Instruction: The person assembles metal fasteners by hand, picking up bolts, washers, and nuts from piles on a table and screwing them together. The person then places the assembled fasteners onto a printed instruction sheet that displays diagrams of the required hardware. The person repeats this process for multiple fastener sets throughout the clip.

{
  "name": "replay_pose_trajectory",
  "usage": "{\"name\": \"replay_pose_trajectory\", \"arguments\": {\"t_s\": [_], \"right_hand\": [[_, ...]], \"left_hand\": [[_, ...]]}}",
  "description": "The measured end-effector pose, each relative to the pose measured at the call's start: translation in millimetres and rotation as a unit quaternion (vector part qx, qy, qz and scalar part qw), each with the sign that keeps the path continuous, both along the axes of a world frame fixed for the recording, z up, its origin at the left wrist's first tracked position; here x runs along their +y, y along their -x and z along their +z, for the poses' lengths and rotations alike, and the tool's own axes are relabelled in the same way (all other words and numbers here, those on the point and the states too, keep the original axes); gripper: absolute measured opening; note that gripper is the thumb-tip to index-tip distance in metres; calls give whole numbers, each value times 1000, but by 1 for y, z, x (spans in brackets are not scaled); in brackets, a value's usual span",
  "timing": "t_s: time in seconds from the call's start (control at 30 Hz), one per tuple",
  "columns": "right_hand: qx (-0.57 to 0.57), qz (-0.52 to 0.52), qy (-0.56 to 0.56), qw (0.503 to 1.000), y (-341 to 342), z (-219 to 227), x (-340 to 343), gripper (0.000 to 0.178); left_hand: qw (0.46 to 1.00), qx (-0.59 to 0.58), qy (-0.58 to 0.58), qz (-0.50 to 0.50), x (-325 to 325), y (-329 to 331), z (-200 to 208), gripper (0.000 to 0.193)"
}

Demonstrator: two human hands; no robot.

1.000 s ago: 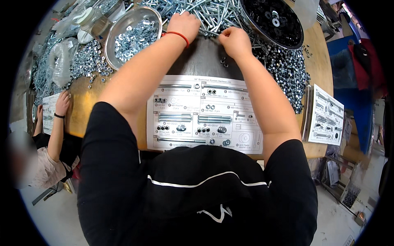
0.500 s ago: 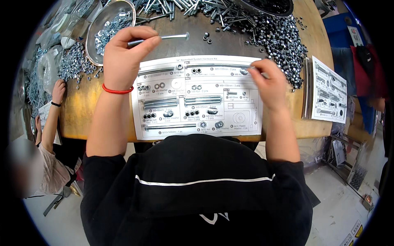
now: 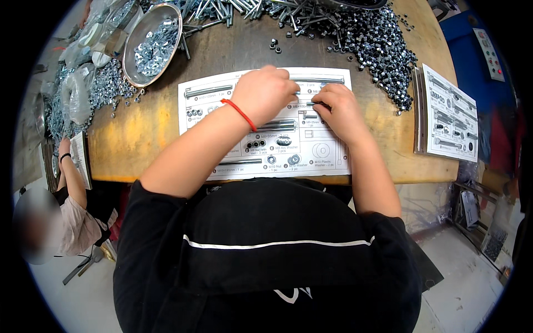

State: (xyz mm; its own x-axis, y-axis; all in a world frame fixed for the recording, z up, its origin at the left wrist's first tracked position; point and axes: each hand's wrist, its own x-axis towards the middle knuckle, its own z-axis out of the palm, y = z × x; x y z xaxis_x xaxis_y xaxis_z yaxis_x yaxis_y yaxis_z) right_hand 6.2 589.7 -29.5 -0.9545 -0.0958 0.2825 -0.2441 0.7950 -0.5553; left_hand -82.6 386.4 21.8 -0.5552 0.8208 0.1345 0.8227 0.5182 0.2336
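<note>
A white printed layout sheet [image 3: 327, 166] lies on the table in front of me, with bolts, nuts and washers set on its pictures. My left hand [image 3: 265, 93] is closed over the sheet's upper middle, its fingertips mostly hidden. Close beside it, my right hand [image 3: 337, 108] pinches with thumb and forefinger at the dark end of a bolt [image 3: 318, 104], low over the sheet. The bolt's other end seems to run toward my left fingers. Several long bolts [image 3: 277, 126] lie side by side below my left hand. Black nuts [image 3: 256, 144] and curved washers [image 3: 283, 141] sit under them.
A metal bowl of washers [image 3: 155, 53] stands at the back left. Loose nuts [image 3: 377, 61] are heaped at the back right, long bolts [image 3: 222, 11] behind. A stack of printed sheets [image 3: 447, 114] lies at the right edge. Another person's hand [image 3: 65, 146] is at far left.
My left hand has come down and right from above the sheet's left corner, where it held up a bolt. My right hand has shifted slightly left and down, toward it.
</note>
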Motion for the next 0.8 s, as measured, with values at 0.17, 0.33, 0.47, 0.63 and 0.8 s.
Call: {"name": "replay_pose_trajectory", "arguments": {"t_s": [0.17,0.33,0.47,0.63,0.8], "right_hand": [[1,-6,10,1000,0,-1,-3,7],[4,5,2,1000,3,-5,-3,6],[10,13,1,1000,6,-5,-7,6],[30,19,0,999,9,-4,-9,6],[22,20,2,1000,9,-2,-13,5]], "left_hand": [[997,-42,68,23,7,-7,-24,15],[998,-55,-8,21,-2,-7,-30,13],[997,-75,-17,31,-9,-5,-33,11],[996,-79,-23,31,-7,-4,-33,9],[996,-83,-5,40,-9,-5,-37,10]]}}
